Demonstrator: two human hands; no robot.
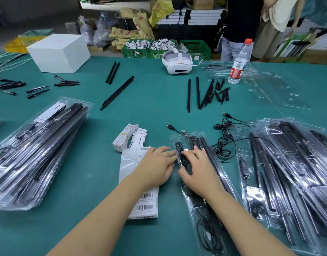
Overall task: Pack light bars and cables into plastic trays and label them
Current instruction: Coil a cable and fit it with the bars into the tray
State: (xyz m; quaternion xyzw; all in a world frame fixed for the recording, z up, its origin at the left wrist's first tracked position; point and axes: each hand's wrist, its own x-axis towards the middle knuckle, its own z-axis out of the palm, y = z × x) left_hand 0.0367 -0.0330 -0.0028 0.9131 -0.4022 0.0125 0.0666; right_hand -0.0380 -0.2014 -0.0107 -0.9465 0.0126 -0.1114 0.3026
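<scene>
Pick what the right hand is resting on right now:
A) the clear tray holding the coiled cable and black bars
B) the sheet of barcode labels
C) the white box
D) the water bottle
A: the right hand lies with spread fingers on the clear tray over the coiled cable; the barcode labels sit under the left hand, and the white box and water bottle stand far back on the table.
</scene>
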